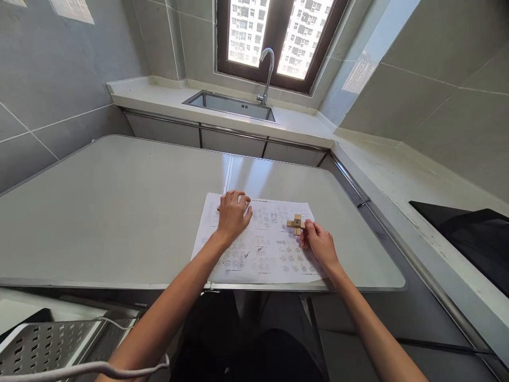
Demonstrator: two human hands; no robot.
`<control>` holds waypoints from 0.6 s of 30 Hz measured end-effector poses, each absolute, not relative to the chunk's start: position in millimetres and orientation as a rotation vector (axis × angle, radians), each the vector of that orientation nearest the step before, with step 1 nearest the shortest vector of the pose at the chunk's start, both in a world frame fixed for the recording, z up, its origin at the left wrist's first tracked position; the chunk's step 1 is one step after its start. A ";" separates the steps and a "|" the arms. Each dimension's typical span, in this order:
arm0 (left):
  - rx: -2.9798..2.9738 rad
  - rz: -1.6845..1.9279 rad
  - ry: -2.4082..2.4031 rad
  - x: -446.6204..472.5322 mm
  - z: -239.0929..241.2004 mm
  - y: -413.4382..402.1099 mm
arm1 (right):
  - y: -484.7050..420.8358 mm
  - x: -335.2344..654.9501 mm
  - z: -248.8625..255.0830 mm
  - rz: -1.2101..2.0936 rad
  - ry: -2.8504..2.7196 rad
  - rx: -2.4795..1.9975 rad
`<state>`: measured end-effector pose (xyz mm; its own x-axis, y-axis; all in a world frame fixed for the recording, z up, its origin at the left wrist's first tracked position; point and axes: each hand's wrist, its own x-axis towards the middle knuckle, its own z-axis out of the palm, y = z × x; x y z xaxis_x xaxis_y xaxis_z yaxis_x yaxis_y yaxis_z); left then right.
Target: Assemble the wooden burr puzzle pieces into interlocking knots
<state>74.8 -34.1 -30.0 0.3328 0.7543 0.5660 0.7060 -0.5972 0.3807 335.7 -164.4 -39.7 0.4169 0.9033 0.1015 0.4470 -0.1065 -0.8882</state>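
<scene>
Seen from the head camera, a person sits at a pale grey table [119,212] in a tiled kitchen corner, both bare forearms stretched out over a printed sheet of diagrams [258,241] that lies flat near the table's front edge. The right hand [320,244] rests on the right part of the sheet, its fingertips pinched narrowly on one arm of a small wooden cross-shaped puzzle [296,224], which stands on the paper just beside the sheet's upper right area. The left hand [234,212] lies palm down on the upper left part of the sheet, fingers curled loosely over a small wooden piece [219,208], of which only an end shows at the hand's left edge; whether the fingers grip it or merely cover it cannot be told. The two hands are well apart, with rows of small printed figures between them. Beyond the table, a white counter runs along the far wall and holds a steel sink [230,105] with a curved tap [267,74] under a dark-framed window [278,37] that looks out on apartment blocks. To the right, a second counter carries a black hob [469,239]. At lower left, a perforated metal surface [43,347] and a pale cable [79,369] sit below the table's edge.
</scene>
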 end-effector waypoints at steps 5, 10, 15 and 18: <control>2.522 1.044 1.656 68.4 -36.7 -28.9 | -138.4 357.0 -39.3 0.529 -1.168 -1.807; 2.471 0.941 1.780 65.2 -44.7 -27.0 | -118.3 365.1 -40.8 0.534 -1.111 -1.843; 2.435 0.898 1.725 62.6 -51.5 -23.9 | -99.5 376.0 -43.8 0.572 -1.033 -1.866; 2.449 0.884 1.698 61.2 -54.4 -22.2 | -90.1 383.6 -45.9 0.605 -0.963 -1.873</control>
<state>61.2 -22.2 -54.4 0.2419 0.8700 0.4297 0.8509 -0.4030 0.3369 383.6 -90.1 -45.9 0.5741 0.8187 -0.0157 0.3692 -0.2760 -0.8874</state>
